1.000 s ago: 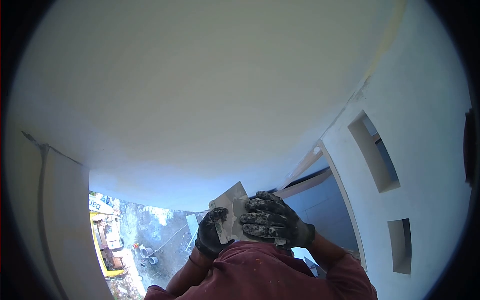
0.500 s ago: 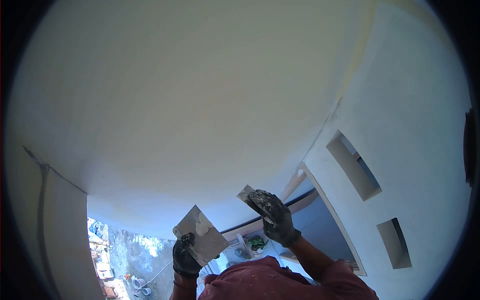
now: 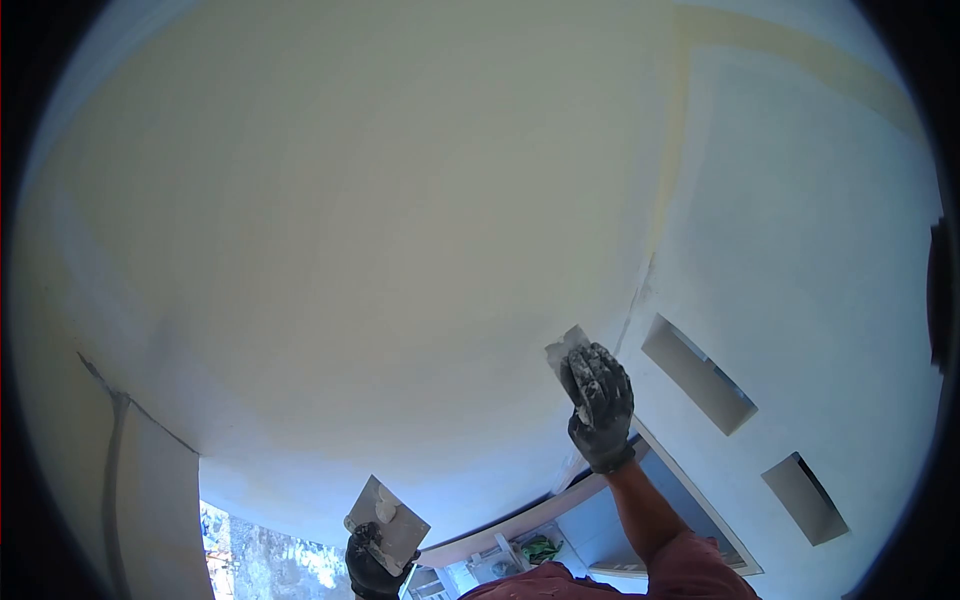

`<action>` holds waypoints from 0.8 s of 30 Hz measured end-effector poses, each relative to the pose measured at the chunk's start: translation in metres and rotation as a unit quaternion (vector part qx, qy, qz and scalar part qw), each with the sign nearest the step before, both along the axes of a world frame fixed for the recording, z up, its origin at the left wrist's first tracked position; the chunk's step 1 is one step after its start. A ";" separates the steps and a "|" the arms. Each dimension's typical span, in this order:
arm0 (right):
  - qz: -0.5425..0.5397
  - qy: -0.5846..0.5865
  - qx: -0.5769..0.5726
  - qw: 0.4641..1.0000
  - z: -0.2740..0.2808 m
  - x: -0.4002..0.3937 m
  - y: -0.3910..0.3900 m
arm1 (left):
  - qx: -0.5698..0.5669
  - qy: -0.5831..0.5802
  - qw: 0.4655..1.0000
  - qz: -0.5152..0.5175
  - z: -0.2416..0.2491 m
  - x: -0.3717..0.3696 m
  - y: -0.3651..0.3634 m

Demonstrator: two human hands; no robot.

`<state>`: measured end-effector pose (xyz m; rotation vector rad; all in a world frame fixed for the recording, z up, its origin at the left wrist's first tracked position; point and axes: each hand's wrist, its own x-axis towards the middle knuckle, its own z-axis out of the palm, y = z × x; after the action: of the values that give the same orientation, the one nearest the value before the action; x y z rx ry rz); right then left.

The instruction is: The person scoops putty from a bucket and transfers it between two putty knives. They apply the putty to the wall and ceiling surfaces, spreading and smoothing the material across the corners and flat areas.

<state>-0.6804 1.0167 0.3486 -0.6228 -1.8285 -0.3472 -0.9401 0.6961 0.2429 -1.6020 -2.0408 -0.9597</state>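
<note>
My right hand [image 3: 602, 410], in a dark glove smeared with white paste, is raised and closed around a putty knife [image 3: 566, 350]. Its blade points up, close to the corner where the large pale surface [image 3: 400, 250] meets the right-hand wall. Lower and to the left, my left hand [image 3: 370, 568] wears a similar glove and grips a square metal plate [image 3: 402, 535]. A lump of white putty [image 3: 386, 505] sits on the plate's face. The fingers behind the plate are hidden.
Two rectangular recesses, an upper one [image 3: 700, 375] and a lower one [image 3: 806, 500], cut into the right wall [image 3: 790, 230]. Beneath my right arm is a framed opening [image 3: 650, 510]. A dark crack [image 3: 150, 415] marks the left corner, above a bright outdoor gap [image 3: 270, 555].
My right hand has moved up and to the right with the putty knife, toward the corner. The view has tilted upward, and my left hand with the plate appears lower.
</note>
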 end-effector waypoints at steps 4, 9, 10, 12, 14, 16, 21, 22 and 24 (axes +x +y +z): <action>-0.133 0.090 0.077 0.984 0.074 -0.027 0.041 | 0.010 -0.196 0.980 -0.027 -0.001 0.010 0.005; -0.178 0.022 0.074 0.981 0.095 -0.117 0.032 | 0.013 -0.278 0.958 -0.069 0.016 0.013 0.004; -0.177 0.022 0.077 0.981 0.108 -0.116 0.038 | 0.012 -0.182 0.981 -0.063 -0.002 0.005 0.007; -0.211 0.015 0.073 0.975 0.147 -0.102 0.060 | -0.003 -0.213 0.976 -0.051 0.008 0.011 0.012; -0.230 -0.015 0.102 0.968 0.191 -0.083 0.069 | -0.029 -0.246 0.968 -0.037 0.015 0.019 0.017; -0.207 0.016 0.109 0.972 0.186 -0.079 0.080 | -0.015 -0.293 0.955 -0.045 0.020 0.021 0.019; -0.155 -0.023 0.088 0.984 0.078 -0.080 0.062 | 0.028 -0.296 0.954 -0.041 0.005 0.020 0.028; -0.133 -0.013 0.091 0.987 0.073 -0.081 0.059 | 0.029 -0.297 0.954 -0.039 0.001 0.020 0.027; -0.155 -0.024 0.122 0.980 0.091 -0.073 0.076 | 0.029 -0.193 0.980 -0.040 -0.009 0.010 0.029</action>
<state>-0.7531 1.0924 0.4392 -0.7309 -1.6985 -0.7879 -0.9297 0.7247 0.2335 -1.5725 -2.1802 -1.4419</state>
